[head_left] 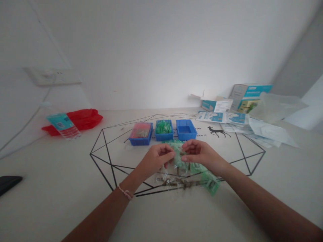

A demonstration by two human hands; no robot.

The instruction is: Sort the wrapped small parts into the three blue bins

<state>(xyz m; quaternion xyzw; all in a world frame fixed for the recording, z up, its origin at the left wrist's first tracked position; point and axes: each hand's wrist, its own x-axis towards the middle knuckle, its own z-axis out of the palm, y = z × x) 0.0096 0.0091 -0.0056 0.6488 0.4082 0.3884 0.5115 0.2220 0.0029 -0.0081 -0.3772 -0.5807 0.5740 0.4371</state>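
Head view: our left hand (157, 158) and right hand (199, 154) sit close together, fingertips almost meeting, and we cannot tell whether they pinch anything. Just under them lies a loose heap of green-and-clear plastic packets (188, 171) on a pale table (63, 208) printed with a black line figure. A thread bracelet (125, 192) circles our left wrist, and a black slab (8, 184) lies at the table's left edge. Farther on, three blue bins (163, 136) stand in a row, the middle one holding green pieces. A red plastic bag (85, 120) lies to the left, with a wall socket panel (52, 76) above. Loose papers (270, 132) and cardboard boxes (249, 95) sit farthest right.
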